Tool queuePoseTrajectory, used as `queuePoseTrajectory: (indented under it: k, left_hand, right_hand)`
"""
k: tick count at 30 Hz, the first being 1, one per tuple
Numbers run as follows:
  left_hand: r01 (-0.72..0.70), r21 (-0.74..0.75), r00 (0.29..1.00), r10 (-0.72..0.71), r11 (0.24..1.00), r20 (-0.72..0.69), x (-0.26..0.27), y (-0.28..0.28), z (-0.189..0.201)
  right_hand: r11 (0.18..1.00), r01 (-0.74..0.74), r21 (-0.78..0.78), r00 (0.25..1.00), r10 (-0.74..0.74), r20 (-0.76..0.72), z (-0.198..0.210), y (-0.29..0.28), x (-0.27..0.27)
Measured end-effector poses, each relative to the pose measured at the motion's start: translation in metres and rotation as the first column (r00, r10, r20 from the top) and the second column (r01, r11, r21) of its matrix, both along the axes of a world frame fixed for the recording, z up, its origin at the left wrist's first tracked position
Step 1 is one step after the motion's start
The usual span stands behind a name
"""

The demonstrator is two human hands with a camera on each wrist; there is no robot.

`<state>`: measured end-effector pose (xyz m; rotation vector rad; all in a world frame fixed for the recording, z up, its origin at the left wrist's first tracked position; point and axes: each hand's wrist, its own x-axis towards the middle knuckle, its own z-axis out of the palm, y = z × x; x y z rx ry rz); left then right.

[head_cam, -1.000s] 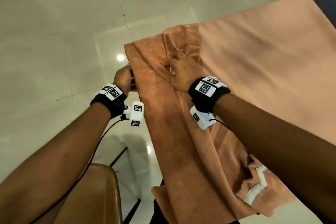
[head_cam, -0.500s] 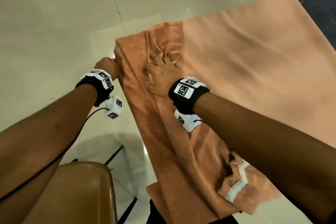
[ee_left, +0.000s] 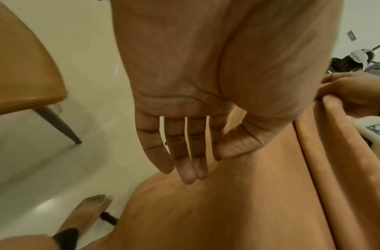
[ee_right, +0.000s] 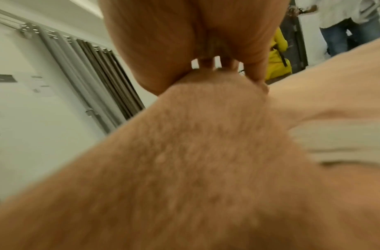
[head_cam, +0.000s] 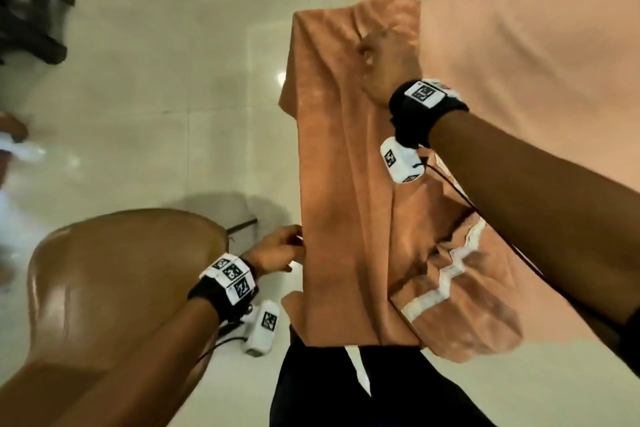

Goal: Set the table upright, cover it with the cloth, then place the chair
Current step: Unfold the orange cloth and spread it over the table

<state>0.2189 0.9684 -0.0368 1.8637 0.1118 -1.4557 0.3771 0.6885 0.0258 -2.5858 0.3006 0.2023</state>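
An orange cloth (head_cam: 346, 184) lies over the table, which it hides; its near left part hangs down in long folds. My right hand (head_cam: 388, 59) grips a bunched fold at the cloth's far left corner; the right wrist view shows its fingers (ee_right: 255, 74) pinching the cloth (ee_right: 206, 169). My left hand (head_cam: 282, 248) is low at the hanging edge, and its straight fingers (ee_left: 188, 175) touch the cloth (ee_left: 227, 211) without curling round it. The brown padded chair (head_cam: 121, 270) stands to the left, under my left forearm.
The floor is pale glossy tile (head_cam: 156, 97). Dark furniture (head_cam: 31, 10) stands at the far left. My bare foot (ee_left: 92, 208) is beside the hanging cloth and a chair leg (ee_left: 56, 125). Other people (ee_right: 351, 25) stand beyond the table.
My left hand has left the cloth's far corner and dropped toward me to the hanging edge. The right hand still holds its fold. The view has tilted down, showing more of the chair.
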Motion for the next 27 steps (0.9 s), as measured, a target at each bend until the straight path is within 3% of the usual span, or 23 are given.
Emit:
queuePoseTrajectory:
  k: [4,7,10,12,14,18,20,23,25,27]
  left_hand:
    - [0.076,-0.032,0.997,-0.076,0.997,0.001,-0.076,0.026,0.003]
    - [0.152,-0.034,0.988,-0.152,0.988,0.008,-0.117,0.037,-0.001]
    - [0.2,0.116,0.958,-0.219,0.973,0.183,-0.141,0.038,-0.007]
    - [0.262,0.329,0.871,-0.369,0.907,0.323,-0.149,0.033,-0.01]
    - [0.293,0.476,0.822,-0.473,0.829,0.317,-0.152,0.032,-0.014]
    - [0.218,0.629,0.867,-0.443,0.747,0.226,-0.158,0.052,-0.02]
    - [0.193,0.597,0.888,-0.397,0.779,0.231,-0.158,0.057,-0.021]
    - [0.06,0.486,0.9,-0.257,0.872,0.351,-0.153,0.05,-0.012]
    - [-0.063,0.429,0.833,-0.189,0.901,0.52,-0.145,0.035,0.001]
    - [-0.08,0.382,0.71,-0.217,0.921,0.67,-0.134,0.019,0.014]
  right_hand:
    - [0.96,-0.196,-0.198,0.98,0.196,-0.022,0.008,0.013,-0.063]
    - [0.856,-0.503,-0.122,0.864,0.502,-0.04,0.005,0.038,-0.131]
    - [0.737,-0.672,-0.076,0.729,0.639,-0.247,-0.005,0.061,-0.19]
    - [0.693,-0.714,-0.1,0.685,0.661,-0.305,-0.013,0.07,-0.22]
    - [0.67,-0.73,-0.135,0.675,0.678,-0.289,-0.021,0.071,-0.236]
    - [0.647,-0.755,-0.104,0.649,0.715,-0.262,-0.022,0.067,-0.248]
    - [0.641,-0.761,-0.103,0.645,0.728,-0.231,-0.02,0.063,-0.253]
    - [0.624,-0.763,-0.167,0.645,0.749,-0.152,-0.02,0.059,-0.263]
    - [0.56,-0.804,-0.2,0.589,0.797,-0.134,-0.022,0.059,-0.272]
    - [0.462,-0.862,-0.209,0.495,0.856,-0.148,-0.025,0.061,-0.281]
